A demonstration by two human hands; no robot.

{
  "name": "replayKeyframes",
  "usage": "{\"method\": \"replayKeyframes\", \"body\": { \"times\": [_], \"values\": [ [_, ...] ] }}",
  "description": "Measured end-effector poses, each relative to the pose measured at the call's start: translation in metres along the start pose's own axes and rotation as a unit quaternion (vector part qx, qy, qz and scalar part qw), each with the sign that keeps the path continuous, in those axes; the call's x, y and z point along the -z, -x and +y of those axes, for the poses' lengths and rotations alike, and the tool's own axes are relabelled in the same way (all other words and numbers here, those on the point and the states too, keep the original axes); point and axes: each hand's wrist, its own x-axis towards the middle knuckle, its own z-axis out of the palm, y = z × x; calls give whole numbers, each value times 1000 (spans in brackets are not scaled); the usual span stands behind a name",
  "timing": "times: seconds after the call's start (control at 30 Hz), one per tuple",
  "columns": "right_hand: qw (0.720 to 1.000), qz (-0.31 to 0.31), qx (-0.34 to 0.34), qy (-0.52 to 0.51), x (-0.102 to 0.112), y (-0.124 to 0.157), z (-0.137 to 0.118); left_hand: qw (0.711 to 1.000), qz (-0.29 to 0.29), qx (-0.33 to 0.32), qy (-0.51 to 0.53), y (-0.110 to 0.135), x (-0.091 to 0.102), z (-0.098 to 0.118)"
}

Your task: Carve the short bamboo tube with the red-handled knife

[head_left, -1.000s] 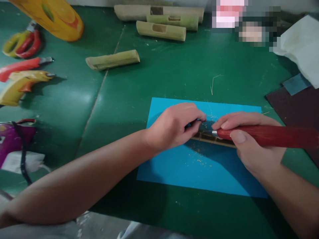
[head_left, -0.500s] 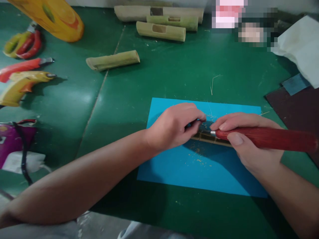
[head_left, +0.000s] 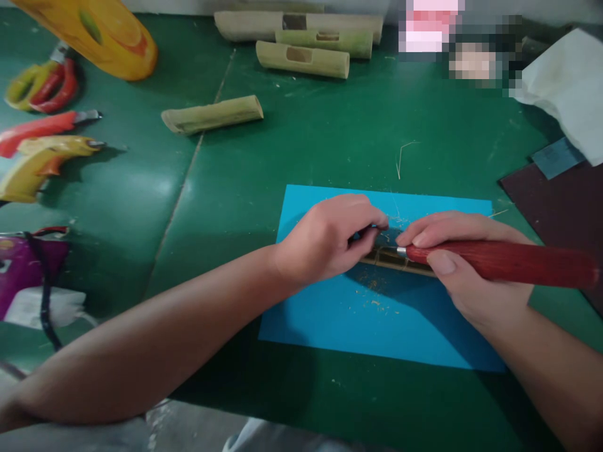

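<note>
A thin bamboo strip [head_left: 400, 262] lies on a blue paper sheet [head_left: 377, 314] on the green table. My left hand [head_left: 327, 238] is closed and pinches the strip's left end. My right hand [head_left: 464, 270] is wrapped round a red-handled carving knife [head_left: 499, 262], thumb on the handle, forefinger stretched along the top. The knife's metal tip meets the strip between the two hands; the blade itself is hidden. Fine shavings lie on the paper below the strip.
Several bamboo tube pieces [head_left: 301, 59] lie at the back, one more [head_left: 211, 115] nearer left. Scissors [head_left: 42, 85], pliers [head_left: 42, 124] and a yellow glue gun [head_left: 42, 163] sit at the left. A dark board [head_left: 556, 213] and white cloth [head_left: 565, 81] are at the right.
The knife and my right hand have shifted slightly to the left along the strip. My left hand has stayed put.
</note>
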Motion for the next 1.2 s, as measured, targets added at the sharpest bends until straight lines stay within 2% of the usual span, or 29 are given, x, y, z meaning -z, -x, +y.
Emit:
{"method": "replayKeyframes", "body": {
  "times": [0.23,0.37,0.57,0.73,1.0,1.2],
  "values": [
    [1000,-5,-3,1,-1,0,2,1000,1,-2,2,0,0,0],
    [1000,15,-11,12,-4,-2,-3,1000,-5,-10,12,-1,0,1],
    [1000,-2,-3,24,-5,-5,-7,1000,-8,-3,18,-2,0,-1],
    [1000,15,-4,3,-5,-2,-4,1000,6,-14,16,-1,0,-2],
    [996,82,6,-29,-4,-2,1,1000,-1,-9,9,-1,0,1],
    [997,72,-3,-38,-7,2,3,1000,-12,-2,12,-1,1,0]
  ]
}}
